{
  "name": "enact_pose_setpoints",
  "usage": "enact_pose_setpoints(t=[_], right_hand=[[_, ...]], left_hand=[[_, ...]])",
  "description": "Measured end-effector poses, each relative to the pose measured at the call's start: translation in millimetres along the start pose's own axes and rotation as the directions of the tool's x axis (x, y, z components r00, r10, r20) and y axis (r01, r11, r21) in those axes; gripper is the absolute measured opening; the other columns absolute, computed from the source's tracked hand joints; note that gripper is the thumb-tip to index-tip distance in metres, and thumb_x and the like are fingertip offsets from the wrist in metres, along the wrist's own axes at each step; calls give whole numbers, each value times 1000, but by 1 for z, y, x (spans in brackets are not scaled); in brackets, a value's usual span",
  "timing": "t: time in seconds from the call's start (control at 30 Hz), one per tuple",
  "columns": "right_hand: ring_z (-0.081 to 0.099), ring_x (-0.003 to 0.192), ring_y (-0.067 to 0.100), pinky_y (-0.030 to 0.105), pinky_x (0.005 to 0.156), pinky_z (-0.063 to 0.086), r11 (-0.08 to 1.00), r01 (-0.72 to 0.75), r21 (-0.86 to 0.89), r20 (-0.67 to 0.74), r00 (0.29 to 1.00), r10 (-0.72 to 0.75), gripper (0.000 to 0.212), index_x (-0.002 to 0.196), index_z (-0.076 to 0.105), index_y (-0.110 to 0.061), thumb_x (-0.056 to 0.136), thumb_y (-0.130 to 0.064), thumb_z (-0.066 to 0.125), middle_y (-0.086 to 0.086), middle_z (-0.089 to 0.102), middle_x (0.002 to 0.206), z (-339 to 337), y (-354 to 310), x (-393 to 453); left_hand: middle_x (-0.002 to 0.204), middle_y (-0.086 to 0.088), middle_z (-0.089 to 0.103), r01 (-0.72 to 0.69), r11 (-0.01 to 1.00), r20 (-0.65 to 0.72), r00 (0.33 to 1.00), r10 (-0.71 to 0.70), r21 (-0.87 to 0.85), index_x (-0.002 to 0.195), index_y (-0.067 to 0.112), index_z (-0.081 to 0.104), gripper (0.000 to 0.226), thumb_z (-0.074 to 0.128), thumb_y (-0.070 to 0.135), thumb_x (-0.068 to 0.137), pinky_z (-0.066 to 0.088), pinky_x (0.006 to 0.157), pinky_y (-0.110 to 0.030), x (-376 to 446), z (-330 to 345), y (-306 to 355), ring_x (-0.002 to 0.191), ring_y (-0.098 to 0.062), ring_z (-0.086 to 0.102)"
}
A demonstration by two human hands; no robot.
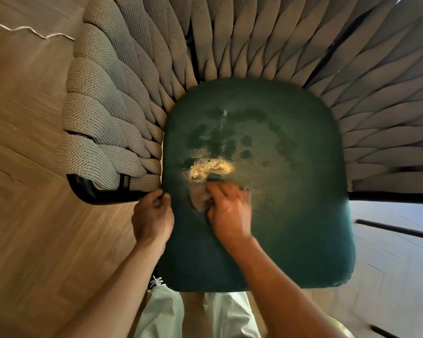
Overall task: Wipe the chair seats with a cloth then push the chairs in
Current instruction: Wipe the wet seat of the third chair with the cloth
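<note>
Right hand [230, 211] curled round beige cloth [199, 197], pressing it on green seat cushion [291, 191], wet patches at 12 o'clock. Left hand [152, 215] at 9 o'clock, fingers curled on seat edge beside black frame [95, 193].

A wooden floor [27, 215] of warm brown planks, laid at angles, filled the left side. A thin pale cord [29, 29] lay across it at upper left. At lower right, bright light washed the boards pale.

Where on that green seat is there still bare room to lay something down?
The dark green seat cushion is bare on its right half and front edge. The left middle is crowded: right hand presses the tan cloth, left hand at the edge.
</note>
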State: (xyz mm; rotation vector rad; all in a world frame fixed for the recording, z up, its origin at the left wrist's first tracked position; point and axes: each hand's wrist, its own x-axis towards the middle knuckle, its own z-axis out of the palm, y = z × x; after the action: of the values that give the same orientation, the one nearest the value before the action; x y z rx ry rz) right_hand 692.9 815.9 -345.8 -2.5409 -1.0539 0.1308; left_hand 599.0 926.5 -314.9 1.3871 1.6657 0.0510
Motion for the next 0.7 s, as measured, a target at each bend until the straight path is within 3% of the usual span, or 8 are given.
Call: enact_pose_setpoints(t=[0.1,0.23,0.37,0.47,0.57,0.7], right_hand=[[64,74,30,42,73,51,997,-64,-34,-42,997,62,34,89,72,-14,63,-13,51,5,68,81,-24,58,-6],[61,77,36,45,75,51,964,-236,-124,-41,972,232,35,95,72,-11,64,-9,57,13,68,87,-64,137,-14],[59,86,38,41,75,48,890,-436,-134,-89,900,428,40,104,70,-7,69,-7,50,19,66,97,-97,197,-13],[57,95,40,40,82,46,815,-575,-76,-86,818,569,35,110,67,-6,78,3,56,20,62,107,-104,213,-8],[58,92,40,39,83,44,819,-572,-45,-131,816,562,35,107,69,-4,77,-6,50,20,63,104,-96,203,-7],[60,82,37,52,86,46,911,-405,-81,-129,910,393,39,98,73,-11,67,-11,51,14,68,89,-69,161,-6]], left_hand=[[126,-7,63,-53,997,-45,997,55,48,121,14,65,27,58,13,94,41,84,-24,-3,4,5,115,-24,59],[125,-10,63,-98,995,-77,992,100,31,125,13,61,33,60,7,92,43,86,-25,-1,12,10,114,-24,60],[123,-10,64,-100,995,-94,990,102,20,127,9,59,37,59,3,91,39,87,-21,3,13,10,113,-22,60],[120,-10,66,-88,996,-95,991,90,20,125,8,62,35,60,2,91,38,86,-20,4,13,10,110,-22,62],[117,-10,68,-72,997,-100,992,73,14,122,8,64,33,61,1,90,39,85,-21,5,13,11,107,-22,63],[117,-9,68,-51,998,-82,995,53,22,121,9,64,33,61,2,90,39,85,-21,5,10,14,108,-21,63]])
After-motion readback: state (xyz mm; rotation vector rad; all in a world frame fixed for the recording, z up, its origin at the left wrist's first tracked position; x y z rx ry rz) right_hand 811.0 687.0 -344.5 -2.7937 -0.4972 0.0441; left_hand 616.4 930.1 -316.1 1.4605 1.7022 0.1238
